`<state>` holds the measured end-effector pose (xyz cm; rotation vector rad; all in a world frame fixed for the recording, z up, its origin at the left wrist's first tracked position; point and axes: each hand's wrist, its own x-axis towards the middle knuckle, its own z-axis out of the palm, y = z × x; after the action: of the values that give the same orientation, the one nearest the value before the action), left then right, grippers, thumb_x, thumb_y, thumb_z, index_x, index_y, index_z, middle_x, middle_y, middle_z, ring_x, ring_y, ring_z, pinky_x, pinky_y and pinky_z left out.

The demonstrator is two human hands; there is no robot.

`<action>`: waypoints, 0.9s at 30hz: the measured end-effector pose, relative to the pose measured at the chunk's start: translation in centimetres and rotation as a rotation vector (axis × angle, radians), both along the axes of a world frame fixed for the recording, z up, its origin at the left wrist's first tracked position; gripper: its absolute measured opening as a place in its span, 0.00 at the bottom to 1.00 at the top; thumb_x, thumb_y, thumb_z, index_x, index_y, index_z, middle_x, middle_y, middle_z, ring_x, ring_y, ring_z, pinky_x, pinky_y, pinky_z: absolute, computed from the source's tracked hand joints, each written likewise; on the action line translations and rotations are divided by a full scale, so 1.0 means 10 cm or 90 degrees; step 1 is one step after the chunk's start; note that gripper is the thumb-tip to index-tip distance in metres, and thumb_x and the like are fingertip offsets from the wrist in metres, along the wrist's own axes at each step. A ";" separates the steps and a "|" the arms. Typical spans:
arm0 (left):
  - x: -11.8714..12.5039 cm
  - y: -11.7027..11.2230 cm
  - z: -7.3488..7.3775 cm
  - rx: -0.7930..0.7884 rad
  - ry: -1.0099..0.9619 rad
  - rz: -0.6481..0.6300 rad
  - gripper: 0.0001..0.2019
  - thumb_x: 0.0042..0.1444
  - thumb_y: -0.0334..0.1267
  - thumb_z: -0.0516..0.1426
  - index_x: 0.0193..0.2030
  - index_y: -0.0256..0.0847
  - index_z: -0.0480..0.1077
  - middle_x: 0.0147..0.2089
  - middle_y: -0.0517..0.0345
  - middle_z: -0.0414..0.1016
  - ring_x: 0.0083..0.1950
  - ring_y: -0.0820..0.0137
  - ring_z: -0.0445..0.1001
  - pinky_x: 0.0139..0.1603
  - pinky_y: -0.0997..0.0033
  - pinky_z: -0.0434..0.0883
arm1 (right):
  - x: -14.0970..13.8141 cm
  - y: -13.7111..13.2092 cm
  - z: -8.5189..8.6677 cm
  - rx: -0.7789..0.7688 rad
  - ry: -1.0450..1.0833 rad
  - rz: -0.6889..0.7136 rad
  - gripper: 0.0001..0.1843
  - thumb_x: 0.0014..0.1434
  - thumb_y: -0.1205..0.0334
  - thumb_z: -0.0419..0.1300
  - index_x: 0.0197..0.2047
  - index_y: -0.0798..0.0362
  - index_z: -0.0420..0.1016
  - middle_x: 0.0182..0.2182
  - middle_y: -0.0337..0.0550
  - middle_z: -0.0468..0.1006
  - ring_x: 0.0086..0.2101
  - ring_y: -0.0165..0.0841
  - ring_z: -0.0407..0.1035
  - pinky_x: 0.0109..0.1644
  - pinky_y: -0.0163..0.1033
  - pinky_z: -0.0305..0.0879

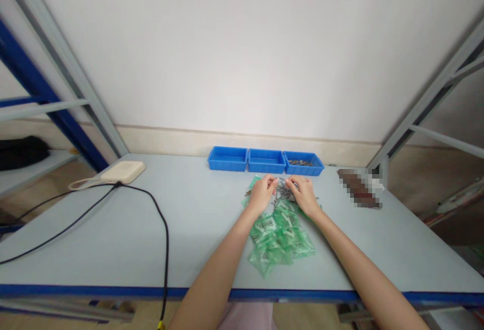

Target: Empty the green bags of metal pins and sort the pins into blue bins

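Packets [282,244] near table edge [113,290], left hand [262,195], right hand [303,196] over them

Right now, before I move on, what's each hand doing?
Left hand: fingers pinched at the loose metal pins; cannot tell if holding one.
Right hand: fingers pinched at the same pile; cannot tell if holding one.
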<state>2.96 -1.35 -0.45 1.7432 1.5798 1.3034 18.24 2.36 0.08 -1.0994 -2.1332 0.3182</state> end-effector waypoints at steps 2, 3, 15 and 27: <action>0.00 -0.01 0.01 0.000 0.007 0.018 0.12 0.61 0.44 0.48 0.31 0.41 0.66 0.20 0.63 0.69 0.25 0.70 0.69 0.32 0.72 0.61 | -0.01 0.00 -0.01 0.005 0.014 0.001 0.21 0.65 0.51 0.43 0.28 0.52 0.68 0.31 0.42 0.76 0.37 0.37 0.67 0.45 0.41 0.50; 0.00 -0.02 0.01 -0.001 0.011 0.033 0.13 0.61 0.44 0.47 0.31 0.41 0.66 0.20 0.62 0.70 0.25 0.69 0.69 0.33 0.72 0.61 | -0.01 0.00 -0.02 0.009 0.023 0.000 0.22 0.65 0.51 0.43 0.28 0.52 0.68 0.30 0.42 0.76 0.36 0.36 0.67 0.44 0.41 0.51; -0.01 0.01 0.03 -0.032 -0.079 -0.003 0.17 0.58 0.46 0.48 0.22 0.41 0.62 0.18 0.62 0.65 0.22 0.71 0.66 0.30 0.72 0.60 | -0.07 -0.02 -0.06 0.051 0.074 -0.015 0.19 0.64 0.51 0.46 0.30 0.51 0.70 0.31 0.42 0.76 0.37 0.37 0.68 0.44 0.41 0.52; 0.00 -0.08 0.13 -0.012 0.049 0.098 0.23 0.60 0.48 0.46 0.16 0.41 0.57 0.14 0.63 0.59 0.20 0.72 0.62 0.28 0.72 0.55 | -0.09 -0.03 -0.05 0.006 0.046 0.014 0.20 0.64 0.51 0.47 0.27 0.52 0.69 0.27 0.39 0.75 0.32 0.34 0.67 0.43 0.39 0.53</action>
<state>2.94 -2.14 0.82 1.7077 1.7941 1.3005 17.38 2.02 -0.38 -1.0451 -2.0822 0.3527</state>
